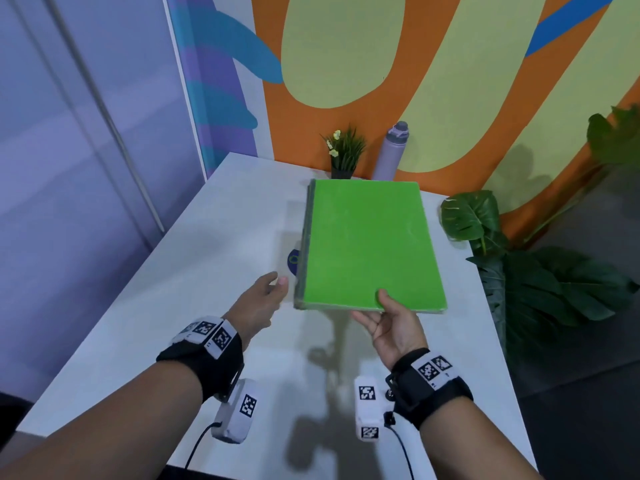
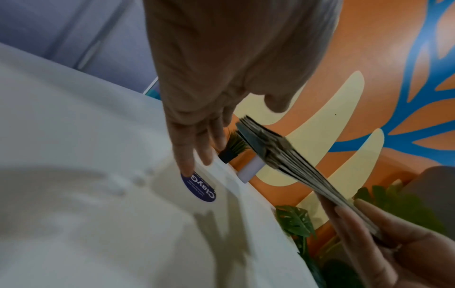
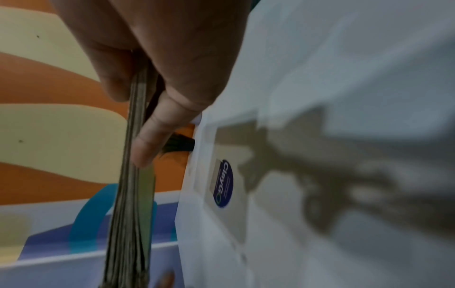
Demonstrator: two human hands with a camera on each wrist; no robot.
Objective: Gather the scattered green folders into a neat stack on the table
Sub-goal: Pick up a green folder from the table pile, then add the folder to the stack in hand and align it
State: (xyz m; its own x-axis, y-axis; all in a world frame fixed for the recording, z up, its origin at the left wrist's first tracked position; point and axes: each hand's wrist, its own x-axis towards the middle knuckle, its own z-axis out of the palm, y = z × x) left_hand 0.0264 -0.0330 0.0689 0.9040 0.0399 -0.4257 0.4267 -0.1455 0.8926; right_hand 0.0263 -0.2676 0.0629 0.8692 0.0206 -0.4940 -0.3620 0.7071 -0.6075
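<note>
nearest the camera, two bare forearms reach out over the white table (image 1: 145, 306), each wrist wrapped in a black strap with printed marker tags. the right hand (image 1: 394, 327) pinches the near edge of the stack of green folders (image 1: 370, 244): its thumb (image 1: 386, 299) lies on the top cover and the fingers curl underneath, clamped on the stack. the right wrist view shows the same grip from the side, thumb on one face, a finger (image 3: 152, 140) along the other, with the layered edges of the folders (image 3: 133, 194) between them. the stack is held up off the table, above its middle, and casts a shadow on the white surface below; the left wrist view shows it tilted in the air with several thin brownish layers at its edge (image 2: 290, 159).

the left hand (image 1: 263, 299) is just left of the stack's near left corner, holding nothing, its fingers straight and a little apart. in the left wrist view its fingertips (image 2: 187, 165) point down toward a blue round sticker (image 2: 200, 186) on the table; whether they touch the surface cannot be told.

beyond the folders, at the far edge of the table against the orange and yellow wall, stand a small potted plant (image 1: 343, 150) and a lilac bottle (image 1: 391, 150), near each other. large dark green leaves (image 1: 471, 216) rise beside the table's right edge.
</note>
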